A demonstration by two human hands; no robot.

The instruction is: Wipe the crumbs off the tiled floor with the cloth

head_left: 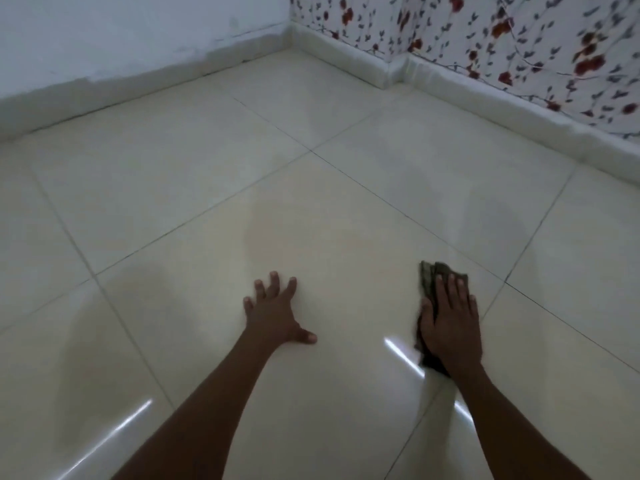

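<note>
Dark crumpled cloth (431, 282) on glossy tiled floor (311, 202)

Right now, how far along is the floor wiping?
Done: cannot judge; no crumbs show on the pale tiles. In hand: the right hand presses the dark cloth flat to the floor, the left hand braced beside it. Left: unclear from this view.

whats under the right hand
A crumpled dark grey-green cloth lies under the flat right hand, pressed onto the glossy cream tiled floor. Its middle and the tile beneath are covered, so any crumbs there cannot be seen.
</note>
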